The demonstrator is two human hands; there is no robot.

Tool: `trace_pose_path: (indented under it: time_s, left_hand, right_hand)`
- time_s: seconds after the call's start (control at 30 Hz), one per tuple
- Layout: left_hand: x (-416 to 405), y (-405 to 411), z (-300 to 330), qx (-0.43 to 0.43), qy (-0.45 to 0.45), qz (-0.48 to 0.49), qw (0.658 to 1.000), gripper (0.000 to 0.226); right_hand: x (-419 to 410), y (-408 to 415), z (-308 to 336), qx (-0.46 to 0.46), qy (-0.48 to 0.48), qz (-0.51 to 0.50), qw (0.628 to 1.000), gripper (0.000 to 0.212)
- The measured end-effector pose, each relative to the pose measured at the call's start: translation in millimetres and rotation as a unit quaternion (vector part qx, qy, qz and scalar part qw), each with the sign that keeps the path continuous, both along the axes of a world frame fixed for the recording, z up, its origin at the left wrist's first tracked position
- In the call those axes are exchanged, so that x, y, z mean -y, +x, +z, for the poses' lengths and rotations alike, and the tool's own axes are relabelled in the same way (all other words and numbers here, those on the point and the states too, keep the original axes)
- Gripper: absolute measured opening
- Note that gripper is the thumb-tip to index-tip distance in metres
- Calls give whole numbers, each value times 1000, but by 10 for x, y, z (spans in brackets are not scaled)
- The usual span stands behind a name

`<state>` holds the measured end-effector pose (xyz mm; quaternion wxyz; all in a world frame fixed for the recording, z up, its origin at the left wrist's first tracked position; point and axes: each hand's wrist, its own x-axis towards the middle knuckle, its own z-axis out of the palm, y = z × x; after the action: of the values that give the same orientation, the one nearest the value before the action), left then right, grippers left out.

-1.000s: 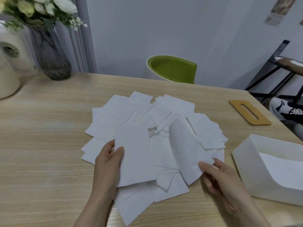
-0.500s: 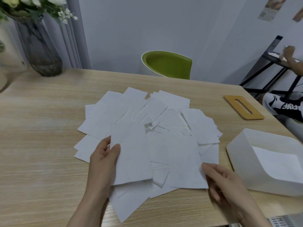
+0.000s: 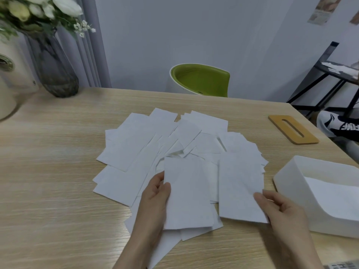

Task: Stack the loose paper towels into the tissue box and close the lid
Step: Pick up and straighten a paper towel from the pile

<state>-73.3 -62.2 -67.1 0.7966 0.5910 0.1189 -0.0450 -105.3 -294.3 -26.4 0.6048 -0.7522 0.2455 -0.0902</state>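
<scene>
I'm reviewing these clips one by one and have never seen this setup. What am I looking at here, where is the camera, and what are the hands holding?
There is no robot. A person wears one camera on the head, looking forward and down at their own bare hands. The left hand holds one paper towel in a thumb-and-finger grip; the right hand pinches a second towel at its corner. Beneath them, loose paper towels lie spread over the wooden table. The open white tissue box stands at the right, with its wooden lid lying apart behind it. A vase of flowers stands at the far left.
</scene>
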Motion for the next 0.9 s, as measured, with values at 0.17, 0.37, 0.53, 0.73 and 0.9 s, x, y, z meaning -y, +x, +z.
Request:
trace_pose_path:
  time_s: [0.17,0.37,0.53,0.73,0.9]
  left_hand:
    - [-21,15,-29,-9,2,-7,1000,28]
    - [-19,20,-21,-14,18,-1,1000,28]
    - [-6,8,4,-14,33,0,999,29]
    - [-2,11,15,-16,19,1,1000,20]
    - [4,15,18,-10,13,15,1000,21]
  right_hand:
    - [-52,-19,126,-14,131,-12,991,11]
    - [-431,-8,138,-40,196,62,978,10]
    - [-751,31,119,-36,233,96,967,5]
    - [-843,76,53,-30,177,109,978,7]
    - [-834,66,25,-21,139,116,983,3]
